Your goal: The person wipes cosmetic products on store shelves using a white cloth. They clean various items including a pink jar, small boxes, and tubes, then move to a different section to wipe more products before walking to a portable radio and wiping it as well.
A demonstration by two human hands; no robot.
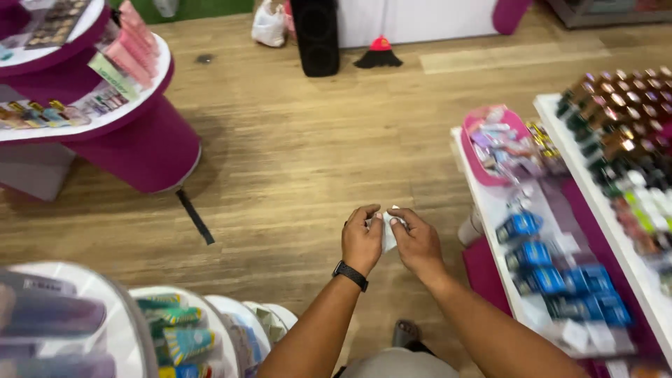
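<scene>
Right now, seen from the head camera, the left hand (360, 241) and the right hand (418, 241) pinch a small white paper (388, 231) between them, held over the wood floor (315, 154). It looks like the person is folding or tearing it, which needs steady fingers. A white shelf (514, 294) with blue boxes (546, 280) stands close on the right. Round pink stands (140, 140) sit far left. Open floor lies ahead.
</scene>
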